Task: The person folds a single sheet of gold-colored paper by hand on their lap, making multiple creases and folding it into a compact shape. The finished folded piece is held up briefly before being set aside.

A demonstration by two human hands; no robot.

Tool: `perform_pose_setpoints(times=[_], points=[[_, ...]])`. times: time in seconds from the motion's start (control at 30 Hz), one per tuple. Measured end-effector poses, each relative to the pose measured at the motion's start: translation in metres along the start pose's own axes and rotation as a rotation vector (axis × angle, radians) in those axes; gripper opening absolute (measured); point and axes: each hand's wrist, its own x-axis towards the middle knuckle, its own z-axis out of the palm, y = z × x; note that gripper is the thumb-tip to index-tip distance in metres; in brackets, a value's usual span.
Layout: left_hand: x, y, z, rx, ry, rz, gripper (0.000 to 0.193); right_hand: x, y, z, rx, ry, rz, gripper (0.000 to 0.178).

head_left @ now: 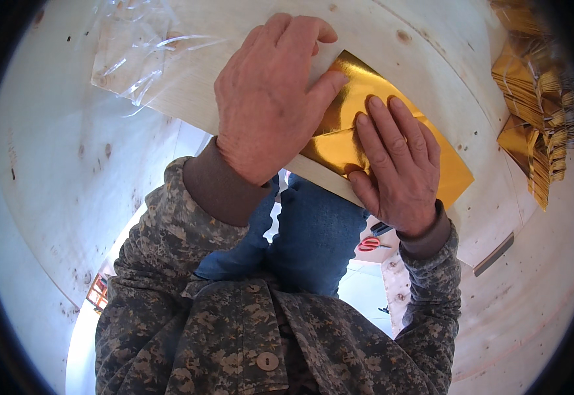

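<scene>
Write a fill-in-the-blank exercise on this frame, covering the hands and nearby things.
1. The right hand lies on a shiny sheet coloured ____.
2. Only the ____ of the left hand overlaps that sheet in this view.
3. The scissors have ____ handles.
4. Clear plastic strips lie toward the picture's upper ____.

Missing words: gold; thumb; red; left.

A loose camouflage-print cloth jacket [224, 336] covers the torso, its dark grey-brown ground mottled with ragged tan and beige blotches. A large, round, tan-brown button [268, 361] sits on the stitched front panel. Long sleeves [152, 253] in the same print crease heavily along the arms and end in snug, plain brown knit cuffs [221, 184] at the wrists of the bare hands [267, 99]. Faded blue denim jeans [316, 227] cover the legs.
</scene>
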Motion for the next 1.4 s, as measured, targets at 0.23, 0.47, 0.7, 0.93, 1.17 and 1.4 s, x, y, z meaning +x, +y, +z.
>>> perform_pose_setpoints(times=[0.23,0.47,0.7,0.93,1.17,1.4], points=[[-0.001,0.0,0.001,-0.015,0.002,-0.004,0.033,0.001,0.0,-0.001,-0.014,-0.01,-0.004,0.053],[0.0,0.004,0.001,-0.048,-0.009,-0.003,0.029,0.002,-0.001,-0.002,-0.003,0.019,-0.014,0.053],[-0.001,0.003,0.002,-0.031,-0.02,0.012,0.031,0.002,-0.002,-0.002,0.008,0.031,-0.008,0.052],[-0.002,0.003,0.0,-0.054,-0.014,-0.022,0.033,0.0,-0.001,-0.001,0.024,0.01,0.006,0.053],[-0.002,0.003,-0.004,-0.036,-0.063,0.099,0.029,-0.001,0.0,0.001,0.018,0.003,0.001,0.054],[-0.017,0.021,-0.019,0.012,-0.187,0.116,0.04,0.0,0.0,0.0,-0.005,-0.024,0.009,0.054]])
